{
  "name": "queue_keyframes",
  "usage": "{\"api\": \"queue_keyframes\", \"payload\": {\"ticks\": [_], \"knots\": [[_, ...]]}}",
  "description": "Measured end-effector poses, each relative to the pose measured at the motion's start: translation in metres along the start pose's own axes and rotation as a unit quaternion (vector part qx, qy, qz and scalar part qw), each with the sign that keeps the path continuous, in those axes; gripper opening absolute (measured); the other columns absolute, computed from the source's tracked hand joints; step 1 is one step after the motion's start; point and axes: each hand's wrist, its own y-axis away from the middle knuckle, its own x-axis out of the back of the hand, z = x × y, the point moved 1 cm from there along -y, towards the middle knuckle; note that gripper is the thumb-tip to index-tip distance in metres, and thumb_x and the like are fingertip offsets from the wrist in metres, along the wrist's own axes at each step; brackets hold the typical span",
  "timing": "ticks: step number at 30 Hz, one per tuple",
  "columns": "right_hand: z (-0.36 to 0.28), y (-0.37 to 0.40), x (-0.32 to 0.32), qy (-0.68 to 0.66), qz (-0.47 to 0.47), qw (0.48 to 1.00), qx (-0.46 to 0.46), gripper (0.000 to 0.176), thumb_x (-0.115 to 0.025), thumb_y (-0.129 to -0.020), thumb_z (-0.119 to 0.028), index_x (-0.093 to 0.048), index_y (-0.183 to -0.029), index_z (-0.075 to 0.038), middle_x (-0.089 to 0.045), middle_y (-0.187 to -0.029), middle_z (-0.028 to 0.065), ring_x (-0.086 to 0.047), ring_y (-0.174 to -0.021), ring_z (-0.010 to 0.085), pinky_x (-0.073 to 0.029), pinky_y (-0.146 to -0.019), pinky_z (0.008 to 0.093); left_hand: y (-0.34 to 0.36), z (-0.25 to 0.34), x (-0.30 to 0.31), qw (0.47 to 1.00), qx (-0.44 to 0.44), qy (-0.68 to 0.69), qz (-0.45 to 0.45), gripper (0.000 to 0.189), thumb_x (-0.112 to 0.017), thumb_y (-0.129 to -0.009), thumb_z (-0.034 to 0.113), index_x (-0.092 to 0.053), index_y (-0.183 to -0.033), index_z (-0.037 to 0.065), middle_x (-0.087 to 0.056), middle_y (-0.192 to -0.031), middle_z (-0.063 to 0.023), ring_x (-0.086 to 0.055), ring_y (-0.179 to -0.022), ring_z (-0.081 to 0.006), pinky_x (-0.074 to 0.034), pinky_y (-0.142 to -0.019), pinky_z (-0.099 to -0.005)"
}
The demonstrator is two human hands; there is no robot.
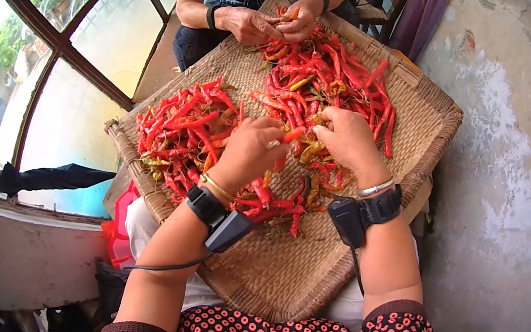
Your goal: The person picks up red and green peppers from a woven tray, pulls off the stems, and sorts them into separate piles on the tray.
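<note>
A woven tray [276, 272] rests across my lap and holds red chili peppers in heaps. My left hand [250, 150] and my right hand [346, 137] meet over the tray's middle, both gripping one red chili [293, 134] between their fingertips. A large chili heap [184, 129] lies left of my left hand. Another chili heap [324, 78] spreads beyond my right hand. Both wrists carry black strapped devices and thin bangles.
Across the tray sits another person whose hands [270, 24] hold a chili at the far edge. An arched window [85, 33] is on the left with a folded black umbrella [34, 178] on its sill. A rough plaster wall [508, 170] stands right.
</note>
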Motion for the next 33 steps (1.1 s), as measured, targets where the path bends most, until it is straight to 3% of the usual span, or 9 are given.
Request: {"api": "queue_keyframes", "payload": {"ticks": [2,5,8,10,12,14,18,28,33], "knots": [[0.005,-0.001,-0.001,-0.012,0.014,1.0,0.006,0.021,-0.061,-0.072,-0.023,-0.059,-0.081,-0.004,-0.06,-0.075,0.0192,-0.058,-0.075,0.036,-0.045,-0.067,0.0452,-0.011,-0.006,0.011,0.997,0.043,0.0,0.058,0.015,-0.065,-0.073,0.018,-0.065,-0.083,0.006,-0.06,-0.094,-0.0122,-0.057,-0.082,-0.0299,-0.045,-0.073,-0.0374],[0.002,-0.001,0.002,-0.014,0.022,1.0,0.004,0.022,-0.061,-0.073,-0.024,-0.06,-0.083,-0.004,-0.06,-0.076,0.0189,-0.058,-0.076,0.0359,-0.045,-0.067,0.045,-0.033,-0.011,0.022,0.983,0.172,0.008,-0.065,0.017,-0.063,-0.078,0.02,-0.065,-0.078,0.004,-0.061,-0.087,-0.009,-0.059,-0.074,-0.023,-0.047,-0.067,-0.0316],[0.003,0.0,0.002,-0.009,0.018,1.0,-0.001,0.023,-0.061,-0.073,-0.024,-0.06,-0.084,-0.005,-0.06,-0.077,0.0188,-0.058,-0.076,0.036,-0.046,-0.067,0.0448,-0.05,-0.031,0.013,0.911,0.312,0.251,-0.095,0.026,-0.057,-0.085,0.026,-0.063,-0.087,0.001,-0.061,-0.081,-0.0052,-0.059,-0.069,-0.015,-0.047,-0.062,-0.0259],[0.003,-0.001,0.003,-0.013,0.021,1.0,0.0,0.023,-0.061,-0.073,-0.024,-0.06,-0.085,-0.005,-0.061,-0.077,0.0189,-0.058,-0.076,0.036,-0.046,-0.067,0.0448,-0.054,-0.044,0.002,0.785,0.327,0.521,0.073,0.035,-0.05,-0.089,0.031,-0.057,-0.1,-0.001,-0.06,-0.083,-0.0053,-0.058,-0.071,-0.0105,-0.047,-0.06,-0.0238],[0.004,0.0,0.004,-0.03,0.028,0.999,-0.005,0.023,-0.06,-0.073,-0.025,-0.06,-0.085,-0.004,-0.06,-0.077,0.0192,-0.058,-0.076,0.0363,-0.045,-0.067,0.0452,-0.053,-0.05,-0.014,0.834,0.361,0.416,0.025,0.035,-0.051,-0.088,0.029,-0.054,-0.106,-0.001,-0.062,-0.086,-0.0092,-0.06,-0.073,-0.0149,-0.048,-0.061,-0.0266],[0.005,0.0,0.005,-0.026,0.033,0.999,0.001,0.024,-0.06,-0.073,-0.024,-0.06,-0.085,-0.004,-0.06,-0.078,0.0196,-0.058,-0.076,0.0363,-0.045,-0.067,0.0453,-0.04,-0.052,-0.035,0.971,0.226,0.061,-0.052,0.031,-0.057,-0.082,0.024,-0.056,-0.105,0.002,-0.061,-0.092,-0.0126,-0.061,-0.074,-0.0221,-0.049,-0.066,-0.0315],[0.004,-0.001,0.002,-0.018,0.054,0.998,0.029,0.021,-0.06,-0.074,-0.018,-0.058,-0.081,0.001,-0.059,-0.069,0.0183,-0.058,-0.067,0.0334,-0.045,-0.06,0.0398,-0.02,-0.027,-0.057,0.981,-0.009,-0.192,-0.009,0.033,-0.055,-0.071,0.009,-0.059,-0.103,0.012,-0.057,-0.092,-0.011,-0.055,-0.09,-0.0276,-0.045,-0.078,-0.0362],[0.004,0.0,0.003,-0.002,0.036,0.999,0.004,0.024,-0.061,-0.074,-0.023,-0.059,-0.087,-0.003,-0.06,-0.077,0.02,-0.058,-0.077,0.0363,-0.046,-0.068,0.0451,-0.016,-0.027,-0.05,0.972,0.043,-0.224,-0.052,0.025,-0.056,-0.073,0.013,-0.06,-0.098,0.014,-0.055,-0.079,-0.0047,-0.058,-0.075,-0.0239,-0.048,-0.062,-0.0347],[0.007,-0.002,0.005,-0.03,0.058,0.998,0.01,0.022,-0.061,-0.073,-0.022,-0.06,-0.085,-0.003,-0.06,-0.076,0.0199,-0.058,-0.076,0.036,-0.046,-0.068,0.0445,-0.014,-0.029,-0.023,0.996,0.071,0.027,0.051,0.016,-0.064,-0.074,0.01,-0.062,-0.089,0.006,-0.06,-0.071,-0.0061,-0.059,-0.061,-0.0173,-0.046,-0.055,-0.0298]]}}
